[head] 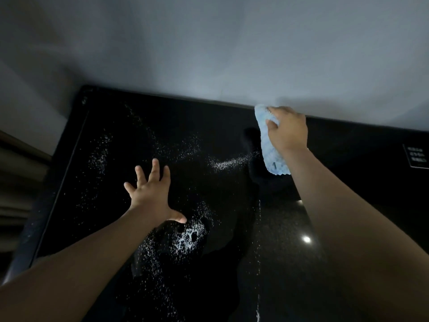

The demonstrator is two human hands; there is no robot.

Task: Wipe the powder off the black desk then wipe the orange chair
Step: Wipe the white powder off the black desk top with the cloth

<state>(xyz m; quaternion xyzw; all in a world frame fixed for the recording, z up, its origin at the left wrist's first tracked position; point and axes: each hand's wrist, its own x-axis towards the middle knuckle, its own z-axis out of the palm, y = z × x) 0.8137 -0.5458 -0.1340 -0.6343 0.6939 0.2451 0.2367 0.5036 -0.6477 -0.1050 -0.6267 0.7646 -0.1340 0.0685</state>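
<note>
Right grip clutches cloth; powder lies just leftward (on desk).

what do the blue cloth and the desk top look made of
The cloth looks like soft microfibre or terry: pale blue, fluffy, nubbly pile. The black desk looks hard, smooth and glossy, perhaps glass or lacquered board: it mirrors a light spot.
</note>
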